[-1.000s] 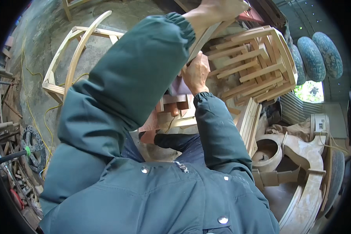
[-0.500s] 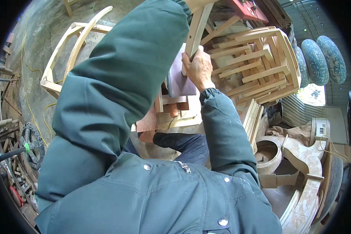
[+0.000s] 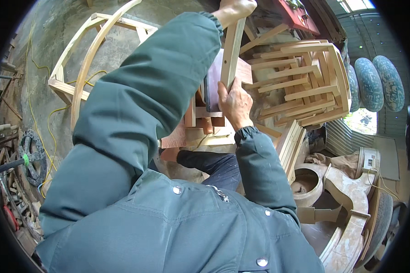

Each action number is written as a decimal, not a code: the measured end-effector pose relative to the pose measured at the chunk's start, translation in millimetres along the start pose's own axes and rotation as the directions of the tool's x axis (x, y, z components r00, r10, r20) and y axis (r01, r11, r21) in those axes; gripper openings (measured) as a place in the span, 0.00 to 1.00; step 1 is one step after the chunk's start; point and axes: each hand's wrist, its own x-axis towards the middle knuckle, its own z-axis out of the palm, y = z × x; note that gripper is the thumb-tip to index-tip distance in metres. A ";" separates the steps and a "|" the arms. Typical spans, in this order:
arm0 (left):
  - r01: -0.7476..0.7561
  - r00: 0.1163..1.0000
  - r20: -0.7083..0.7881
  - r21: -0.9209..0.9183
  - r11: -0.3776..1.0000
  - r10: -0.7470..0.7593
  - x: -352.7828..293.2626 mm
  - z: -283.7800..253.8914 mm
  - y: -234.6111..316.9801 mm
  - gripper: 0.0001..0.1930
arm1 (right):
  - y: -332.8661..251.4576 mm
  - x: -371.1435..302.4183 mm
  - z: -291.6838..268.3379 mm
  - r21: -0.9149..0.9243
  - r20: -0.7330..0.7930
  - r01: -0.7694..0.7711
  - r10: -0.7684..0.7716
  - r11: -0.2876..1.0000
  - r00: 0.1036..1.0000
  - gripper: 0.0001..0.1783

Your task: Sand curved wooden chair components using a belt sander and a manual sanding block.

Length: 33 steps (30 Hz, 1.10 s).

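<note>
the work looks midway: the pale wooden bar (image 3: 232,52) is cut to a straight, squared length, its faces bare and uncoated, with a small dark spot that may be a hole, and it is not joined to anything that shows. what is finished on its hidden sides i cannot tell; judged from its loose state, some handling is left. the bar slants over a smooth, flat purple slab (image 3: 215,75) with a dark edge; whether the two touch is unclear. the left grip (image 3: 238,9) is closed about the bar's far end, and the right grip (image 3: 237,103) is clasped at its near end, thumb along the wood. below lies a rough reddish-brown board (image 3: 174,137). to the left, a pale frame (image 3: 55,85) of angled pieces and a long smooth curve of timber stands on stained grey concrete (image 3: 50,50). to the right, a slatted wooden stack (image 3: 310,92) of squared, light-grained pieces sits near mottled blue rounded forms (image 3: 369,86).
</note>
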 end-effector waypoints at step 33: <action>-0.218 0.975 0.185 0.728 0.649 0.119 -79.1 14.5 -89.2 0.42 | 0.6 -66.9 -29.2 -0.050 0.141 -0.009 0.016 0.999 0.990 0.39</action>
